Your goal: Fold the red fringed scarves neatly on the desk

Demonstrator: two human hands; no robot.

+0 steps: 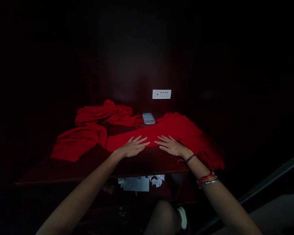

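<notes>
A long red scarf (181,127) with a fringed right end lies across a dark wooden shelf (137,166). My left hand (134,147) rests palm down on the scarf's near edge, fingers spread. Close beside it, my right hand (170,146) also lies flat on the cloth with its fingers apart. Toward the left the scarf bunches into loose folds. Behind those folds sits a second crumpled heap of red cloth (104,114), with some fringe showing. Neither hand grips anything.
A small blurred rectangular object (149,118) lies behind the scarf. A white socket panel (161,94) is on the dark back wall. Under the shelf are white papers (136,184) and crumpled paper (157,180). My knee (163,213) shows below. The surroundings are very dark.
</notes>
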